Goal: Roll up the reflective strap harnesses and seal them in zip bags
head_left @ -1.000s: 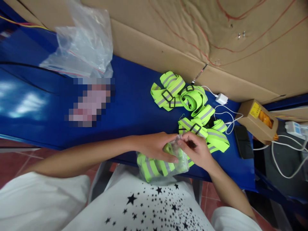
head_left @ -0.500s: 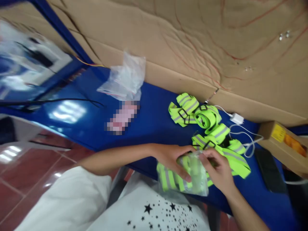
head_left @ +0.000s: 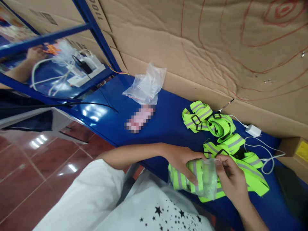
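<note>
- At the edge of the blue table [head_left: 166, 130], a clear bag [head_left: 210, 178] of green straps [head_left: 179, 180] is held between the left hand's [head_left: 179, 160] parted thumb and fingers.
- Its rim is pinched by the right hand's [head_left: 234, 178] fingertips.

Single head-worn cam, wearer's viewpoint, facing forward and steeply down. Wide and close: white shirt [head_left: 154, 205] nearest along bottom edge, left-hand fingers [head_left: 192, 178], right-hand fingers [head_left: 221, 170] and clear bag [head_left: 209, 181] near, below and right of frame center. Desk [head_left: 168, 128] runs slantwise, upper left to lower right. Cardboard wall [head_left: 156, 35] closes off top and right. Left side looks past the desk edge onto tiled floor [head_left: 60, 176]; upper left reaches a neighboring station through blue frame bars [head_left: 48, 36], farther off, softer.
</note>
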Available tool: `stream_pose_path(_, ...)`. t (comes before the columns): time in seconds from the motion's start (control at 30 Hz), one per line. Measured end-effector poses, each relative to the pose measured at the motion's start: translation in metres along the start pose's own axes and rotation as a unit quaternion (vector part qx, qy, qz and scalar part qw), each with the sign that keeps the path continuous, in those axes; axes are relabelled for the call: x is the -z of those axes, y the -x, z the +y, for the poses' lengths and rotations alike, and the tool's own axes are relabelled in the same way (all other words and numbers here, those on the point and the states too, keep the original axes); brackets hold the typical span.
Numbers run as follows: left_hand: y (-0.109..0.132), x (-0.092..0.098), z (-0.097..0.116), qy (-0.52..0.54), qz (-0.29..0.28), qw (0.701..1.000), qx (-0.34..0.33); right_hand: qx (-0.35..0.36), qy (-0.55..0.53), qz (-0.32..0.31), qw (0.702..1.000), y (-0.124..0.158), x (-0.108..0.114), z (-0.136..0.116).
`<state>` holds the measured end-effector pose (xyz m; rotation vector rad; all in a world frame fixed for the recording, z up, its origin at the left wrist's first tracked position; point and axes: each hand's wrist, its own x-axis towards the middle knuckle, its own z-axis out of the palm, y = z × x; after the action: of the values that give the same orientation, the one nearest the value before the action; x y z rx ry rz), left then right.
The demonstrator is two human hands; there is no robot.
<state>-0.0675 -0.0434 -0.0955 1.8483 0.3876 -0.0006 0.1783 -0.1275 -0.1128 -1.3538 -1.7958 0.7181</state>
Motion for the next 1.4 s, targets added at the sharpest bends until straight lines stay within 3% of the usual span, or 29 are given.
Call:
stream_pose_path(0.17,-0.001,0.000,-0.002,0.008,-0.005,1.000,0.010,0.018,-0.010,-0.007,1.000,-0.002,-0.001,-0.004)
stream_pose_path(0.3,0.005,0.005,0.003,-0.009,0.004,1.000,-0.021,0.029,-0.011,0.009,0.999,0.006,0.000,-0.002)
stream_pose_path(0.37,0.010,0.014,0.005,-0.028,0.038,0.998,-0.037,0.025,-0.037,0.031,0.999,0.009,0.000,0.001)
stream_pose_path(0.43,0.017,0.027,0.003,-0.073,0.134,0.988,-0.036,0.024,-0.065,0.050,0.996,0.009,0.000,0.003)
stream_pose_path(0.5,0.025,0.046,-0.006,-0.152,0.297,0.942,-0.027,0.037,-0.060,0.065,0.995,0.007,-0.001,0.004)
stream_pose_path(0.57,0.032,0.068,-0.021,-0.242,0.473,0.847,-0.022,0.066,-0.018,0.069,0.995,0.004,-0.002,0.002)
stream_pose_path(0.63,0.040,0.088,-0.038,-0.302,0.606,0.736,0.001,0.100,0.036,0.049,0.993,0.002,-0.004,-0.002)
stream_pose_path(0.67,0.043,0.096,-0.045,-0.316,0.649,0.692,0.015,0.120,0.062,0.032,0.990,0.002,-0.004,-0.004)
stream_pose_path(0.73,0.045,0.104,-0.057,-0.325,0.680,0.656,0.039,0.163,0.108,-0.006,0.981,0.002,-0.005,-0.008)
stream_pose_path(0.87,0.031,0.090,-0.064,-0.342,0.636,0.689,0.069,0.235,0.169,-0.055,0.955,0.003,-0.005,-0.012)
stream_pose_path(1.03,0.003,0.055,-0.063,-0.378,0.478,0.792,0.030,0.259,0.201,-0.094,0.940,0.001,-0.004,-0.015)
stream_pose_path(1.13,-0.005,0.046,-0.066,-0.357,0.415,0.835,0.047,0.257,0.213,-0.102,0.937,-0.002,-0.005,-0.017)
stream_pose_path(1.4,-0.011,0.044,-0.062,-0.309,0.428,0.840,0.122,0.258,0.219,-0.124,0.933,-0.002,-0.006,-0.017)
